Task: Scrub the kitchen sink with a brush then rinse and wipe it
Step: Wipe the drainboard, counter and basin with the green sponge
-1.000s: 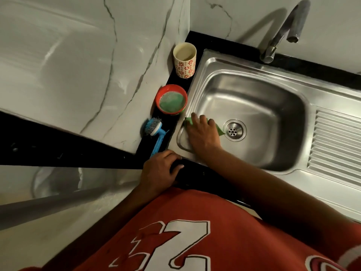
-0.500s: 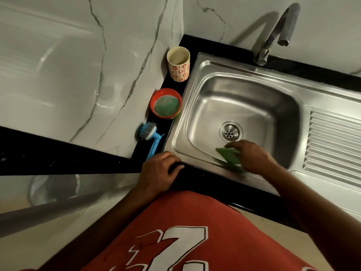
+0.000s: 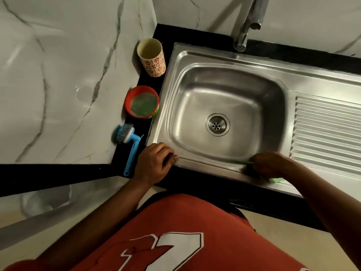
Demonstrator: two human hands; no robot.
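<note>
The steel sink (image 3: 230, 61) has a round drain (image 3: 217, 124) in its basin. My right hand (image 3: 270, 165) lies on a green sponge (image 3: 276, 180) at the sink's near rim, near the right corner of the basin; the sponge shows only as green slivers at the fingers and under the wrist. My left hand (image 3: 154, 163) rests with curled fingers on the sink's near left corner, gripping the edge. A blue scrub brush (image 3: 128, 142) lies on the black counter strip just left of that hand, bristle head away from me.
A red bowl (image 3: 142, 102) with green soapy content and a floral cup (image 3: 151, 57) stand on the black strip left of the sink. The tap (image 3: 247, 28) rises behind the basin. A ribbed drainboard (image 3: 328, 132) runs to the right. Marble wall at left.
My right hand swept the sponge from the basin's left floor, past the drain, up to the near rim at the right. My left hand stayed on the sink corner.
</note>
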